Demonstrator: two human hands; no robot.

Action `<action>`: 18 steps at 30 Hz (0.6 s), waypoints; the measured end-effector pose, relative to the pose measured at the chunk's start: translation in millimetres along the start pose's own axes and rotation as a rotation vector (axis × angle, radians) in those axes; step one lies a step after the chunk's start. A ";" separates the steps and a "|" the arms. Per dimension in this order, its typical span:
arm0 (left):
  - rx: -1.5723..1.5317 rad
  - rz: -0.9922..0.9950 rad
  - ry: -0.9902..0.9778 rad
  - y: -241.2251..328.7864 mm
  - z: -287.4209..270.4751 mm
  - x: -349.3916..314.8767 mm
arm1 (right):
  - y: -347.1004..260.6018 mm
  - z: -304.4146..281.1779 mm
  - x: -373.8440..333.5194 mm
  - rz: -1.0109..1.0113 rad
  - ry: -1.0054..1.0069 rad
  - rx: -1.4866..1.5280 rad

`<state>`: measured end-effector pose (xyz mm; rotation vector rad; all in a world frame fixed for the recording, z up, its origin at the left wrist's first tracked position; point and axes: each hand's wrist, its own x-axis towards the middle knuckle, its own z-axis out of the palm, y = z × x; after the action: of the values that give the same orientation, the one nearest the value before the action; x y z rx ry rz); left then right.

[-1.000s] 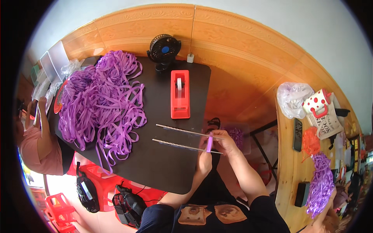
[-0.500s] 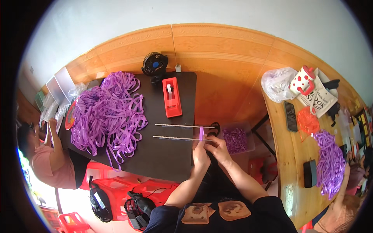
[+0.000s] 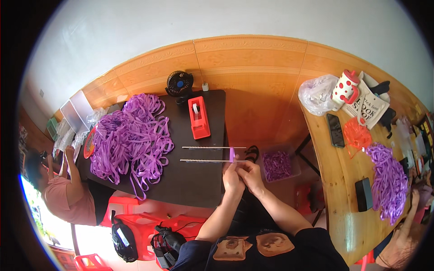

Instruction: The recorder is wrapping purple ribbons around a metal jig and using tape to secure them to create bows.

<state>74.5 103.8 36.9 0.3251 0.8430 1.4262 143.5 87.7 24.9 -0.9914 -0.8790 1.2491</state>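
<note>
Two thin metal rods (image 3: 201,161) lie parallel across the dark table, their right ends reaching past its edge. A short purple ribbon (image 3: 232,154) stands wrapped across both rods near those ends. Just below it, my left hand (image 3: 232,179) is closed, thumb and fingertips pinching the ribbon's lower part at the nearer rod. My right hand (image 3: 251,176) is closed close beside it, fingertips bent in toward the left hand. What the right fingertips hold is too small and covered to make out.
A big heap of purple ribbon (image 3: 131,140) covers the table's left part, near a red tape dispenser (image 3: 199,118) and black fan (image 3: 180,84). Below the rods' ends sits a clear bin (image 3: 277,166) of ribbon pieces. People sit at both sides; a wooden table (image 3: 339,180) stands right.
My right hand has drawn in and down, closer to my left. The ribbon still spans both rods. The whole view has shifted slightly.
</note>
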 end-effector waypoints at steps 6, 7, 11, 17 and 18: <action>-0.022 0.009 0.018 -2.0 -2.5 2.8 | 9.3 3.0 1.6 -0.100 0.033 -0.057; -0.015 0.002 0.005 -1.6 -2.2 2.5 | 5.8 3.9 -0.2 -0.086 0.035 -0.032; -0.017 -0.004 -0.013 1.3 2.7 -11.6 | 8.1 4.7 0.0 -0.053 0.015 0.081; 0.075 0.067 -0.091 22.0 4.5 -27.0 | -6.3 17.4 -5.6 0.102 -0.021 0.229; 0.065 -0.007 -0.095 27.6 1.6 -25.8 | -9.4 19.1 -6.7 0.103 -0.022 0.230</action>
<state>57.3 84.2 64.4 0.4354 0.8138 1.3681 128.0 82.8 40.2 -0.8488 -0.6900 1.4167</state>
